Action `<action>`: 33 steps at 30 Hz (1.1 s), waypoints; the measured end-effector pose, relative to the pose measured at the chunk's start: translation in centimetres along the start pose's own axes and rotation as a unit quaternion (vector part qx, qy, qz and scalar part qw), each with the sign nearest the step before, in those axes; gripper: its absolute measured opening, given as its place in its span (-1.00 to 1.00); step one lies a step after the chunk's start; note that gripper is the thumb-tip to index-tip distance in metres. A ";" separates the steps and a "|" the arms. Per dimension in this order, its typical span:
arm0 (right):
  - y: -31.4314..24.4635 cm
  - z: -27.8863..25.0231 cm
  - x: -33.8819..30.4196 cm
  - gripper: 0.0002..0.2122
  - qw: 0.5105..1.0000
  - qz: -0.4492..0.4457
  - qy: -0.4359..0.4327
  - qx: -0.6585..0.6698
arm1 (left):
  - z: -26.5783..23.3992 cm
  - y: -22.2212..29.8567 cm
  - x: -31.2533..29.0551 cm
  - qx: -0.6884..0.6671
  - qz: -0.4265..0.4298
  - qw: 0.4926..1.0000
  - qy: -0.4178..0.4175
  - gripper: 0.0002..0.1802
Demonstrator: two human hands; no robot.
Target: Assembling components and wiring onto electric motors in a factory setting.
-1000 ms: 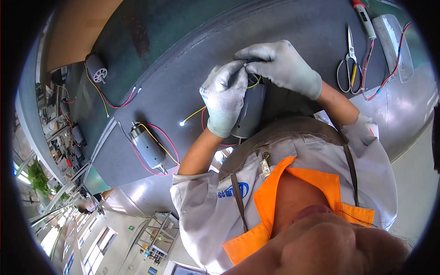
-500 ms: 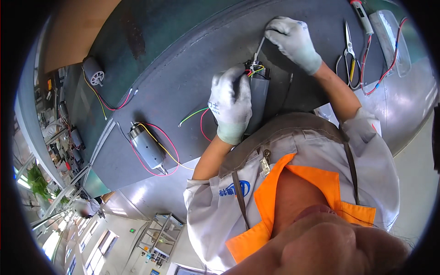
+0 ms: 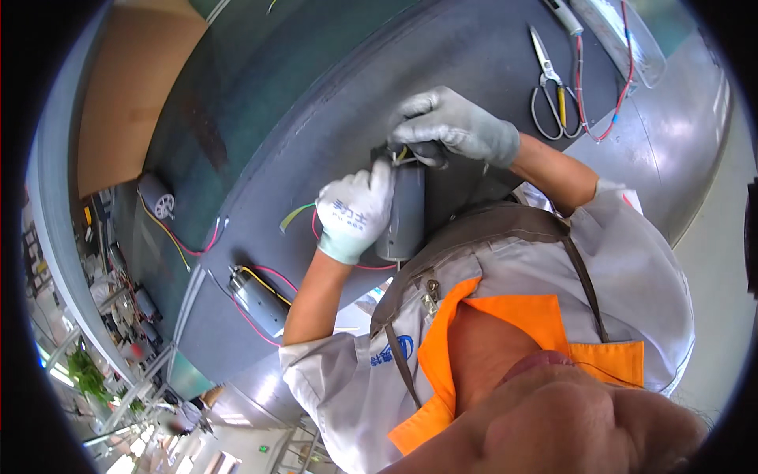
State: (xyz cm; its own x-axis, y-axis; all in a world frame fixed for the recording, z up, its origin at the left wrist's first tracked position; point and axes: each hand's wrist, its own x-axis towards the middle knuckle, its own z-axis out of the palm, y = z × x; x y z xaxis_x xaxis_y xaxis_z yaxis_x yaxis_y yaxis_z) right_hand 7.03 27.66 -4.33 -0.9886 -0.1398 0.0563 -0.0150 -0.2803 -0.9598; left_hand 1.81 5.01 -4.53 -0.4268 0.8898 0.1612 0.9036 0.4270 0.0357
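Observation:
A grey cylindrical motor lies on the dark workbench in front of me, its wired end pointing away. My left hand, in a white glove, is closed at its left side, with fingertips at the wired end. My right hand, gloved too, is bent over that same end from the right, fingers closed. Whatever its fingers grip is hidden, though a short yellow wire and pale bits show between the hands. Green-yellow and red lead wires stick out to the left of my left hand.
A second motor with red and yellow wires lies left of my left forearm. Farther left is another motor. Scissors, a pen-shaped tool on a red cable, and a clear plastic tray sit at right. A brown board stands far left.
My right hand has come from the far side, where it held a thin grey strip, down to the motor's wired end. The strip no longer shows. The whole view has shifted.

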 end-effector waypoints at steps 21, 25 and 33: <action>2.9 -6.4 -15.9 -0.46 0.559 0.133 0.280 -0.769 | -1.3 0.8 5.2 -0.182 0.042 0.982 -0.016 -0.70; 0.6 -1.9 -17.8 -0.40 0.668 0.164 0.262 -0.677 | 0.8 -2.2 4.7 -0.473 -0.018 0.880 -0.031 -0.78; -1.4 -6.8 -15.2 -0.36 0.882 0.178 0.253 -0.356 | 0.2 -4.1 4.7 -0.796 -0.251 0.547 -0.059 -0.57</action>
State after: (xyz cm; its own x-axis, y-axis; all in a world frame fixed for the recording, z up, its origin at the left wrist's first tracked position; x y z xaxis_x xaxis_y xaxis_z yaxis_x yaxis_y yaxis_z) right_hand 21.10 36.62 -5.73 -0.8874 0.3932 -0.2406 0.3976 0.3890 -0.8310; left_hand -3.95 7.49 -4.10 -0.5511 0.7685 -0.3252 -0.4828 0.0241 0.8754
